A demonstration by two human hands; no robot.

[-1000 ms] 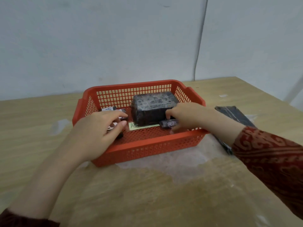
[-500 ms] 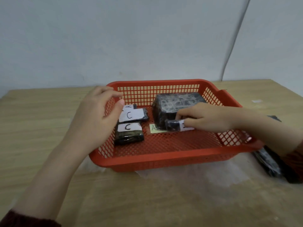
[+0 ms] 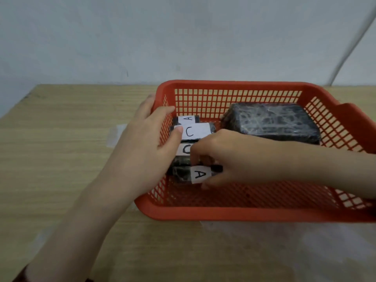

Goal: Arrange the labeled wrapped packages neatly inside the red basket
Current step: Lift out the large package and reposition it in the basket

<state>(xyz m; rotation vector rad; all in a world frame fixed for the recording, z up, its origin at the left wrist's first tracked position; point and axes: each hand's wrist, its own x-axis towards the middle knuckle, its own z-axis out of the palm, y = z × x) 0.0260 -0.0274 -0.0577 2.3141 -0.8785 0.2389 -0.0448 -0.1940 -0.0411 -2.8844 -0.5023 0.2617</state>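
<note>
Right hand: right hand [image 3: 227,159] reached in from three o'clock, fingers clamped on the small package marked A [image 3: 193,174], setting it down at the near end of the row.
Left hand: left hand [image 3: 142,143] lay against the outside of the basket's nine o'clock wall, fingers spread open and gripping nothing, thumb hooked over the rim; I judged it was bracing the basket so it would not slide.
Basket: red basket [image 3: 234,212] sat on the wooden counter [image 3: 61,139], toward three o'clock of the view.
Row of small packages: along the nine o'clock wall, from twelve towards six, lay another A package [image 3: 186,119], a C package [image 3: 195,131], a second C package [image 3: 183,149] partly hidden by the right hand, then the held one. They touched or overlapped, labels up, probably so the letters stayed readable.
Large package: big dark wrapped block [image 3: 272,123] filled the corner at one o'clock, apart from the row.
Step in hand: seating the last small package flush with its neighbours.
Risk: mesh floor could catch the wrap; a nudge might skew the row.
</note>
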